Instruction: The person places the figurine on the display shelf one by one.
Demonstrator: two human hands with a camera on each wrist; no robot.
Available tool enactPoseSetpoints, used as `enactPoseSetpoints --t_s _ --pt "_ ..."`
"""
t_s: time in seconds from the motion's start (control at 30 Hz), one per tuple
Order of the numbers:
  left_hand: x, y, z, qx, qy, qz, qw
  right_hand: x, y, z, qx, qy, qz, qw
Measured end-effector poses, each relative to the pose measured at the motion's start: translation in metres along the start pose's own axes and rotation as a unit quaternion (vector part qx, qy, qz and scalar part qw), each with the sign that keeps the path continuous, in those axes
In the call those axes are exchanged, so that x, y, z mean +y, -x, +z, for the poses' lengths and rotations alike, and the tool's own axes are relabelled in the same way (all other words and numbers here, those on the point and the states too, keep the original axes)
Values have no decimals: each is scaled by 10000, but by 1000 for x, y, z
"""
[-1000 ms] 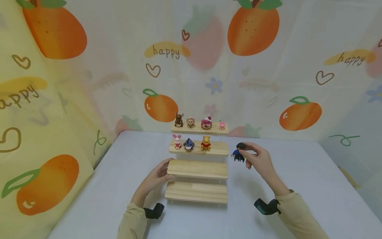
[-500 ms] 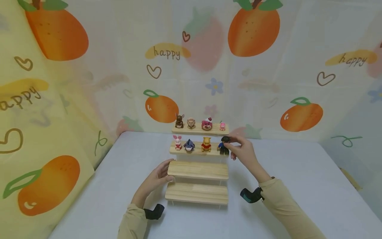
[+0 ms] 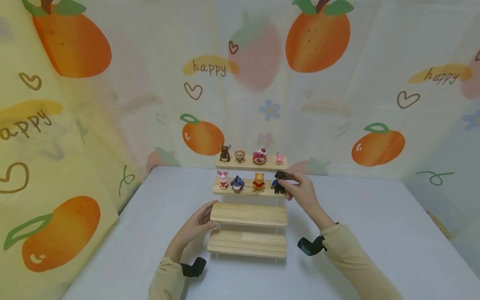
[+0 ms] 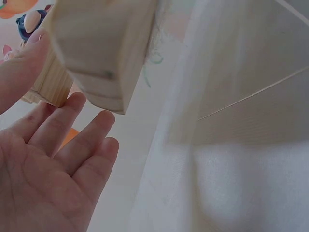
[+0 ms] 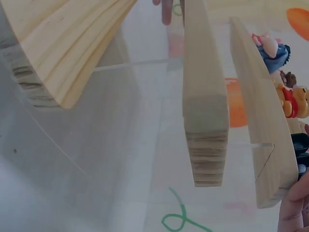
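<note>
In the head view my right hand (image 3: 304,192) pinches a small toy figure (image 3: 279,183) with black hair, a blue-and-black top and black legs. The figure stands upright at the right end of the second tier from the back (image 3: 249,192) of a wooden display shelf, beside a Winnie the Pooh figure (image 3: 258,182). Only its dark legs (image 5: 300,145) show in the right wrist view, with fingertips close under them. My left hand (image 3: 193,225) rests at the left end of the third tier (image 3: 247,214). Its fingers (image 4: 91,140) are extended against the board ends in the left wrist view.
A piglet (image 3: 223,181) and an Eeyore figure (image 3: 237,183) share the second tier. Several figures, including a pink bear (image 3: 259,156), line the back tier (image 3: 249,163). The lowest tier (image 3: 247,243) is nearest me. A fruit-print curtain (image 3: 318,96) hangs behind the white table (image 3: 360,216).
My right hand has moved left from beside the shelf with the black-haired figure and brought it onto the second tier, then slightly further left. My left hand has stayed in place.
</note>
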State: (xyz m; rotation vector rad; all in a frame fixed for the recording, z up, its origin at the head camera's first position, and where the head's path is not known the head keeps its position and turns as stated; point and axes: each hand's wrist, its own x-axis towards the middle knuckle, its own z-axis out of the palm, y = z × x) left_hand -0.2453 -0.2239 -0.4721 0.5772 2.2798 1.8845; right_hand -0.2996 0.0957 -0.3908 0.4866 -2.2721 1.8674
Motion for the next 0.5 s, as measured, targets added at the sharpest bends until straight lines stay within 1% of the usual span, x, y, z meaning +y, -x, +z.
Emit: enactPoseSetpoints --t_s 0.1,0.17,0.27,0.33,0.37,0.4,0.47,0.5 --pt "-1 -1 -1 25 -12 -8 10000 2 -2 2 74 -94 0 9999" --pt "-1 0 0 37 3 -62 10000 0 -1 3 117 -156 65 9998" --pt "-2 2 1 34 34 -131 9999 3 -1 5 143 -208 122 9996" --pt "-2 2 2 57 25 -197 9998 7 0 5 182 -163 35 9997" --pt "-1 3 3 57 17 -220 9997 28 -6 3 123 -280 -102 9995" --pt "-1 3 3 49 19 -247 9997 35 -7 2 125 -334 -202 9992" --pt "0 3 4 22 -36 -364 9993 40 -5 0 134 -415 -318 9985" --pt "1 4 4 -18 -75 -403 9992 49 -6 -3 73 -543 -461 9974"
